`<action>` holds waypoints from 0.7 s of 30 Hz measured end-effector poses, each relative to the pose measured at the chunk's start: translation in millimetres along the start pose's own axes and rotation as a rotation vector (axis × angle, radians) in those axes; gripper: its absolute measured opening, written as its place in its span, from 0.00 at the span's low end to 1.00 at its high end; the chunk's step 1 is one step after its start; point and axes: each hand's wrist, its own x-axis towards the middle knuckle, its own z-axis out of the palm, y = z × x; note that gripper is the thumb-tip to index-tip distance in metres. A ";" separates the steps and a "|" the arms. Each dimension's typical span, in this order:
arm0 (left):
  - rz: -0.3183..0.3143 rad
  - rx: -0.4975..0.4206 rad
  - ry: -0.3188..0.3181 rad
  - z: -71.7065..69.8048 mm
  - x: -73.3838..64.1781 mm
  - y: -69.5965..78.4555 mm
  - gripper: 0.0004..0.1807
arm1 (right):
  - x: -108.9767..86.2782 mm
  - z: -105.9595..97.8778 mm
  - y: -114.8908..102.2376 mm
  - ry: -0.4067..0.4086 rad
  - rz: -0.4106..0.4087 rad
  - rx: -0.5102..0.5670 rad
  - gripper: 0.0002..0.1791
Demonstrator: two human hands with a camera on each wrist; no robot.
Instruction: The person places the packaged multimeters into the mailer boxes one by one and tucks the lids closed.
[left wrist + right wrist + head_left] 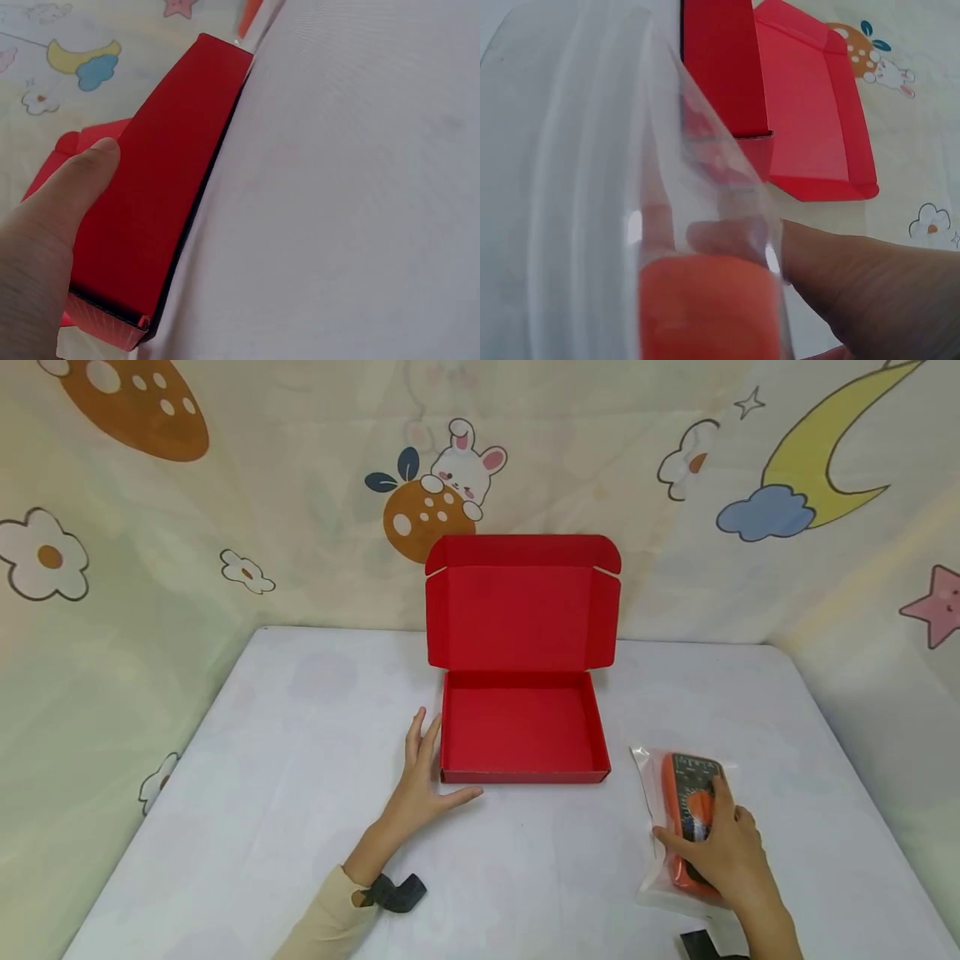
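An open red cardboard box [525,777] stands on the white table with its lid raised behind it. My left hand [420,785] is spread at the box's front left corner, fingers along the left side and thumb in front. Up close in the left wrist view, that thumb [79,176] overlaps the red front wall [176,142]. To the right, an orange and black multimeter [700,806] lies in a clear plastic bag [652,785]. My right hand [727,856] grips it from above, thumb at its left edge and the other fingers on its right.
The white table [300,760] runs back to a hanging cloth [315,502] printed with cartoon figures. The raised lid [521,618] stands close to this cloth. Black straps [397,893] go round the wrists.
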 end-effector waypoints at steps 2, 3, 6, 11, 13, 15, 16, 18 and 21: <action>0.021 -0.050 0.020 1.4 0.9 -4.6 0.62 | 1.5 -1.4 0.2 -0.011 -0.007 0.003 0.69; 0.032 -0.074 0.029 2.0 1.6 -6.5 0.61 | 2.3 -2.2 0.0 -0.016 -0.008 0.001 0.67; 0.043 -0.163 0.052 3.7 2.4 -10.1 0.56 | 3.4 -2.9 -0.2 -0.009 -0.018 -0.005 0.65; 0.005 -0.270 0.066 5.2 0.5 -11.1 0.50 | 2.4 -0.7 0.7 0.026 -0.042 0.006 0.61; 0.004 -0.280 0.070 4.8 -0.1 -8.7 0.50 | 2.0 0.2 1.5 0.040 -0.050 0.014 0.60; 0.017 -0.287 0.071 2.3 -0.3 -2.0 0.49 | 1.5 1.0 2.6 0.052 -0.056 0.020 0.60; 0.020 -0.291 0.071 0.5 -0.4 2.4 0.49 | 1.3 1.4 3.2 0.057 -0.058 0.022 0.60; 0.019 -0.300 0.065 -2.9 -0.8 9.9 0.48 | 0.9 2.2 4.3 0.068 -0.063 0.027 0.59; 0.009 -0.316 0.053 -7.5 -1.0 18.6 0.46 | 0.0 3.5 5.7 0.109 -0.083 0.041 0.59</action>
